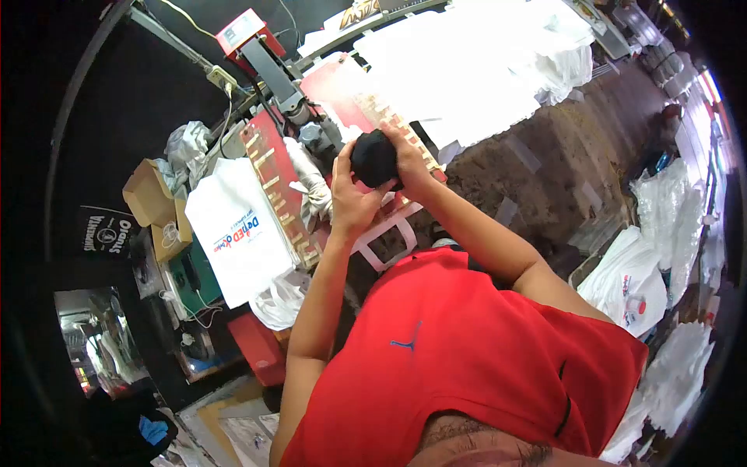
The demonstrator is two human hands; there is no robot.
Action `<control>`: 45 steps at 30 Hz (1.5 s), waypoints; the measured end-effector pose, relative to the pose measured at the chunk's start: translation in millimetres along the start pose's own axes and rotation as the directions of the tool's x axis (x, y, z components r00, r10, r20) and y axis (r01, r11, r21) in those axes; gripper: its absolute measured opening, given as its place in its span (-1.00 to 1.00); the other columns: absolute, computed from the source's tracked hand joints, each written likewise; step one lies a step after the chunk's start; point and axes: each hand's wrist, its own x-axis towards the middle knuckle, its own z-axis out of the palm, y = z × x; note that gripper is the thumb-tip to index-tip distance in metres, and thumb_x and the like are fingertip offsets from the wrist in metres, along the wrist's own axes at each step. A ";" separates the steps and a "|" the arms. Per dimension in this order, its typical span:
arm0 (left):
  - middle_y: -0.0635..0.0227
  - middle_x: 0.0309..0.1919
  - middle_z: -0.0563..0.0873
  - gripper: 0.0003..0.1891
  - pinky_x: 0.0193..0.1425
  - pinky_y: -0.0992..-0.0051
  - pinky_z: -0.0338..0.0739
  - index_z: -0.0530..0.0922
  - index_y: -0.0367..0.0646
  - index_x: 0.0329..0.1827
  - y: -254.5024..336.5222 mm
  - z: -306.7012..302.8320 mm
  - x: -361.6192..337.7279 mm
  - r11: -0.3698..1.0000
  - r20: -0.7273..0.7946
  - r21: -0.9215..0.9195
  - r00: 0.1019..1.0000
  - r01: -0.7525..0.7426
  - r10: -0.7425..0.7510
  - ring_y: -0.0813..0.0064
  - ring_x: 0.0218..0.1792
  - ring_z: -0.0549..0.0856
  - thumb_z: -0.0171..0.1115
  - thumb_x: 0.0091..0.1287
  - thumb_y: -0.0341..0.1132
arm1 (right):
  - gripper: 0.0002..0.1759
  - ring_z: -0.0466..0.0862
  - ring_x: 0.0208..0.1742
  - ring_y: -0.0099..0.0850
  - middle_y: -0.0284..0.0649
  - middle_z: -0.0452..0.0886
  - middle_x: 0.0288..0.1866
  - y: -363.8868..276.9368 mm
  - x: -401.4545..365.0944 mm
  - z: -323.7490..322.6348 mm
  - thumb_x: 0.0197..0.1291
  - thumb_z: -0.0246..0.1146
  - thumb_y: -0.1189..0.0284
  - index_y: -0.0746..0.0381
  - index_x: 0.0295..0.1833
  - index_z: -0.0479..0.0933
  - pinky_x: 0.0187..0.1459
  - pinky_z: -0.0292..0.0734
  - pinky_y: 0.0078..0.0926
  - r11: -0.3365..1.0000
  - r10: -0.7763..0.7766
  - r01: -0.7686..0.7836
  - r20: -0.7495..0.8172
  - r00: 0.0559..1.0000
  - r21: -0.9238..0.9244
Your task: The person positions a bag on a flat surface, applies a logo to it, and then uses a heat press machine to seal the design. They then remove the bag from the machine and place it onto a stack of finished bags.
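Between my two hands is a black rounded thing (373, 159), soft-looking and much like a cap; its exact kind I cannot make out. My left hand (356, 204) grips its near left side, fingers up along the edge. Around its right side wrap the fingers of my right hand (410, 165). Both hands are over the red press table (331, 82), just right of a grey press arm with a cloth-wrapped part (313, 175). Below them, a white bag handle (405, 229) hangs over the table's near edge.
A red control box (241, 33) tops the press. White printed bags (233, 233) lie at the left, beside an open cardboard box (152, 198). A bright white stack (459, 70) covers the back right. More white bags (622, 280) are at the right, by the worn floor (529, 163).
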 end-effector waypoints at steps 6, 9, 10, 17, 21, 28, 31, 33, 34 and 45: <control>0.06 0.12 0.59 -0.16 0.31 0.20 0.51 0.43 -0.16 0.28 3.4 -20.6 -10.6 0.983 -0.032 0.171 0.998 0.063 -0.059 0.04 0.18 0.62 0.61 -0.18 -0.41 | -0.56 0.54 -0.01 -0.60 -0.34 0.56 -0.06 22.8 -5.1 22.1 0.52 0.15 0.04 0.22 0.10 0.51 0.10 0.47 -0.57 0.839 -0.273 0.272 0.068 0.960 -0.471; 0.06 0.03 0.61 -0.22 0.23 0.19 0.53 0.45 -0.15 0.22 -13.1 -37.4 -8.2 0.965 -0.041 0.244 0.996 0.090 -0.083 0.03 0.09 0.63 0.61 -0.17 -0.35 | -0.56 0.54 -0.06 -0.58 -0.37 0.52 -0.12 36.2 2.0 25.1 0.45 0.24 0.02 0.21 0.03 0.50 0.05 0.49 -0.53 0.758 -0.243 0.282 0.147 0.959 -0.588; 0.07 0.01 0.61 -0.24 0.21 0.18 0.53 0.45 -0.15 0.21 -17.0 -46.9 -6.6 0.951 0.016 0.303 0.997 0.064 -0.072 0.03 0.07 0.63 0.60 -0.15 -0.33 | -0.55 0.55 -0.08 -0.56 -0.34 0.56 -0.12 36.3 2.2 31.6 0.39 0.32 0.03 0.24 -0.01 0.53 0.02 0.51 -0.50 0.683 -0.279 0.269 0.098 0.955 -0.679; 0.17 0.32 0.55 -0.28 0.55 0.14 0.21 0.50 -0.16 0.38 -62.9 -115.7 37.9 0.994 0.061 0.105 0.998 -0.017 0.011 0.19 0.44 0.40 0.36 0.14 -0.04 | -0.71 0.66 0.03 -0.09 -0.10 0.61 -0.03 86.5 19.3 -11.4 0.36 0.22 0.34 0.18 0.12 0.61 0.07 0.58 -0.21 0.130 -0.387 0.692 0.606 0.694 -0.710; -0.07 0.37 0.43 -0.22 0.53 0.05 0.22 0.27 -0.26 0.50 -118.9 -85.7 63.8 0.741 -0.319 0.658 0.941 0.134 0.113 -0.10 0.41 0.38 0.27 0.42 0.11 | -0.78 0.69 -0.14 -0.06 -0.09 0.59 -0.07 88.8 14.3 -11.5 0.35 0.27 0.27 0.15 -0.03 0.63 -0.16 0.65 -0.18 -0.054 -0.451 0.742 0.679 0.579 -0.668; -0.21 0.42 0.35 -0.15 0.50 -0.03 0.28 0.21 -0.34 0.52 -126.1 -74.2 72.9 0.768 -0.420 0.585 0.907 0.262 0.011 -0.17 0.45 0.34 0.10 0.48 0.25 | -0.44 0.67 -0.13 -0.04 -0.04 0.56 -0.05 87.0 10.7 -12.8 0.01 0.46 -0.08 0.19 -0.17 0.59 -0.26 0.65 -0.13 -0.104 -0.347 0.731 0.713 0.609 -0.674; -0.23 0.42 0.34 -0.13 0.50 -0.04 0.27 0.20 -0.33 0.54 -126.1 -69.5 76.3 0.739 -0.428 0.590 0.902 0.324 -0.054 -0.20 0.44 0.33 0.08 0.48 0.28 | -0.44 0.67 -0.12 -0.04 -0.05 0.55 -0.07 81.8 9.0 -12.4 0.00 0.47 -0.08 0.18 -0.16 0.59 -0.26 0.65 -0.12 -0.104 -0.335 0.724 0.709 0.621 -0.682; -0.22 0.42 0.35 -0.11 0.47 -0.04 0.29 0.20 -0.31 0.55 -119.0 -68.9 75.0 0.735 -0.445 0.575 0.891 0.359 -0.087 -0.19 0.42 0.37 0.11 0.45 0.29 | -0.44 0.66 -0.13 -0.04 -0.06 0.55 -0.08 80.5 7.6 -11.2 -0.01 0.47 -0.08 0.17 -0.15 0.59 -0.25 0.64 -0.11 -0.094 -0.315 0.727 0.713 0.627 -0.681; -0.22 0.41 0.37 -0.10 0.46 -0.03 0.30 0.21 -0.29 0.56 -116.3 -69.6 78.0 0.722 -0.445 0.583 0.890 0.374 -0.103 -0.18 0.39 0.40 0.17 0.43 0.28 | -0.44 0.66 -0.13 -0.04 -0.06 0.55 -0.09 82.0 8.2 -10.8 -0.01 0.47 -0.07 0.17 -0.14 0.58 -0.24 0.64 -0.11 -0.089 -0.366 0.712 0.688 0.627 -0.696; -0.30 0.27 0.53 0.00 0.36 0.06 0.45 0.33 -0.40 0.40 -109.3 -78.1 79.6 0.797 -0.554 0.383 0.806 0.467 -0.206 -0.19 0.30 0.55 0.38 0.19 0.34 | -0.57 0.68 -0.12 -0.11 -0.07 0.62 -0.11 76.5 20.8 8.7 0.14 0.47 0.16 0.24 -0.06 0.60 -0.02 0.60 -0.23 0.042 -0.271 0.662 0.630 0.728 -0.748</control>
